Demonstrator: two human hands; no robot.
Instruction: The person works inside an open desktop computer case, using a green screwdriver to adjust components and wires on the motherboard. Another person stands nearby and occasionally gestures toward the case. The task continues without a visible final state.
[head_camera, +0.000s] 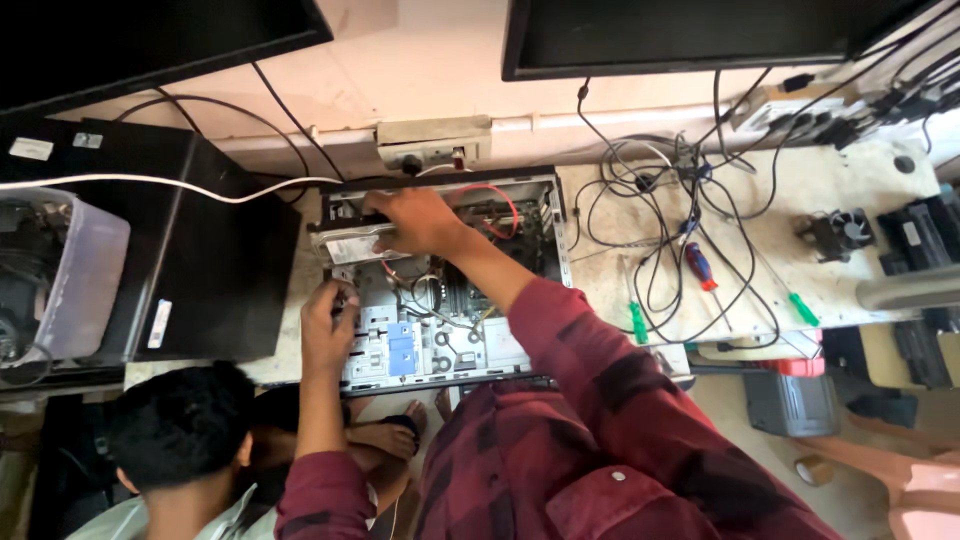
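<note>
One hard drive (352, 243), lying left to right, is gripped by the right hand (418, 220); the open computer case (545, 215) is touched by the left hand (325, 325), fingers curled.

Open computer case (440, 290) on bench (850, 200); screwdrivers (700, 266) lie right.

My right hand (418, 222) pressed a flat silver hard drive (352, 244) lying level across the open computer case (545, 215).
</note>
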